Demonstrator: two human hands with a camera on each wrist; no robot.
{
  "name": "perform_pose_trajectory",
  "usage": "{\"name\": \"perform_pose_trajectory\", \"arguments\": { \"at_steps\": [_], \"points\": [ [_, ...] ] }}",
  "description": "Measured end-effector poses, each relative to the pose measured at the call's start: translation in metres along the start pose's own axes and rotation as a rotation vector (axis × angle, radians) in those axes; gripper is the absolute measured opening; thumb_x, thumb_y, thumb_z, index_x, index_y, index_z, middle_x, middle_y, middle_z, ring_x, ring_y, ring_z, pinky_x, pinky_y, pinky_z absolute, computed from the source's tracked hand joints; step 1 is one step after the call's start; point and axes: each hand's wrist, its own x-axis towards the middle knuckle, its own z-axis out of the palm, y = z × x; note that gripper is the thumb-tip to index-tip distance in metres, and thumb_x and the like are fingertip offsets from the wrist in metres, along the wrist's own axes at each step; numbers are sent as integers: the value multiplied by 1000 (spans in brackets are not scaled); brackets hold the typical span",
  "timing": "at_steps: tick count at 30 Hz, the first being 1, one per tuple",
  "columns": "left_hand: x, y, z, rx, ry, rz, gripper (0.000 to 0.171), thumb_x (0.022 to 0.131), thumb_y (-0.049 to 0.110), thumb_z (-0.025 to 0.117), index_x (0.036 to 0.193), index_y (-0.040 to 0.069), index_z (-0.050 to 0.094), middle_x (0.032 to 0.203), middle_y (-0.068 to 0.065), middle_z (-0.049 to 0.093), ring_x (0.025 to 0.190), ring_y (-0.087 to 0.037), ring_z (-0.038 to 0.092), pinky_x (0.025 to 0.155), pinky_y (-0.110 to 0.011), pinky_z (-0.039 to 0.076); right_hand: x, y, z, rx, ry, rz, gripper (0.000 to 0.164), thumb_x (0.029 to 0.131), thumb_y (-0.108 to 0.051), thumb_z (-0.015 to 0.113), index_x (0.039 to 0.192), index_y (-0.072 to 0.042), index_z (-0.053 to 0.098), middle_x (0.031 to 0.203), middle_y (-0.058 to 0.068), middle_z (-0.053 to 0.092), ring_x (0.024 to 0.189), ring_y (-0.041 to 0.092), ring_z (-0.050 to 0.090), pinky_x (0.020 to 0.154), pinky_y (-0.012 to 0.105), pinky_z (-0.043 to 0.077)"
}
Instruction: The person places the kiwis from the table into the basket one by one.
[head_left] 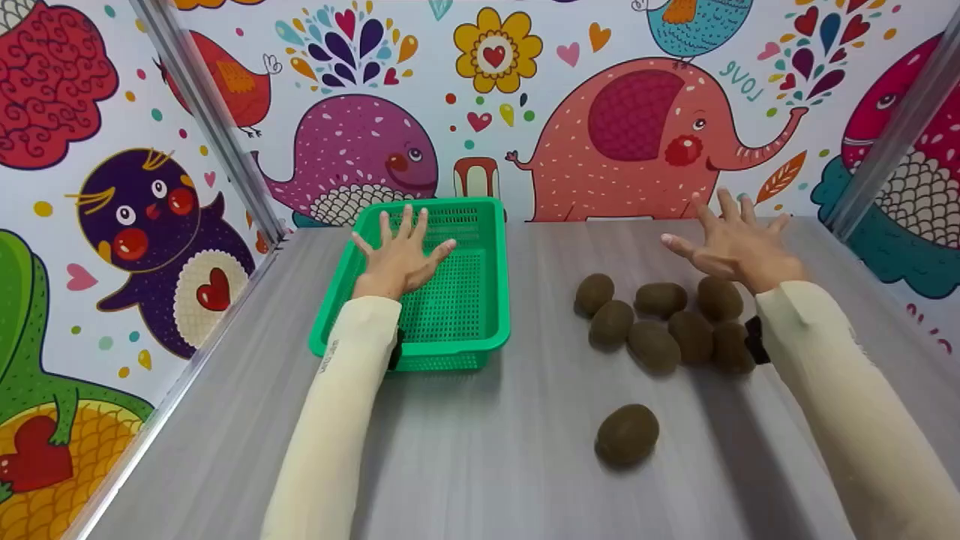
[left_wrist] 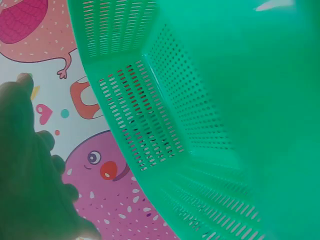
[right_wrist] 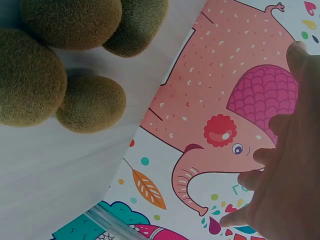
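Note:
My left hand (head_left: 401,259) is spread with straight fingers above a green plastic basket (head_left: 504,300), holding nothing. In the left wrist view the slotted basket wall (left_wrist: 165,120) fills much of the picture, with the left hand (left_wrist: 35,175) at the left edge. Over on the right, my right hand (head_left: 739,244) is likewise spread, above and behind a cluster of brown fuzzy kiwis (head_left: 654,347). One kiwi (head_left: 628,435) lies apart, nearer the front. The right wrist view has several kiwis (right_wrist: 91,104) at upper left and the right hand (right_wrist: 280,170) at the right edge.
A grey wood-grain table (head_left: 525,465) bears the basket and the kiwis. Walls printed with cartoon animals (head_left: 630,150) stand at the back and sides, with metal corner posts (head_left: 217,120) between the panels.

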Motion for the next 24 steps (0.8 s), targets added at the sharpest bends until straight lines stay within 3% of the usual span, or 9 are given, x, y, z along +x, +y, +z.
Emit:
{"name": "perform_pose_trajectory", "arguments": {
  "at_steps": [10,20,24],
  "points": [
    [-11,-11,-6,-79,-25,20,85,101,69,24,162,16,-3,170,-10,-9,152,-50,-14,110,-81,-12,-10,17,-4,98,-16,16,110,88,-82,37,159,-16,-16,162,31,-15,145,60,-12,103,84,-11],
    [-28,-27,-12,-125,-32,60,84,100,69,26,162,19,-3,170,-12,-3,152,-52,-5,110,-79,-13,-20,31,-3,198,-6,45,120,81,-87,40,157,-19,-22,163,28,-19,144,64,2,101,83,18],
    [-36,-33,-13,-125,-31,61,85,100,68,28,162,19,-2,170,-13,-1,152,-51,0,113,-78,-8,-23,35,-2,245,0,44,123,79,-87,45,158,-18,-20,163,29,-17,145,62,2,101,83,22]
  ]
}}
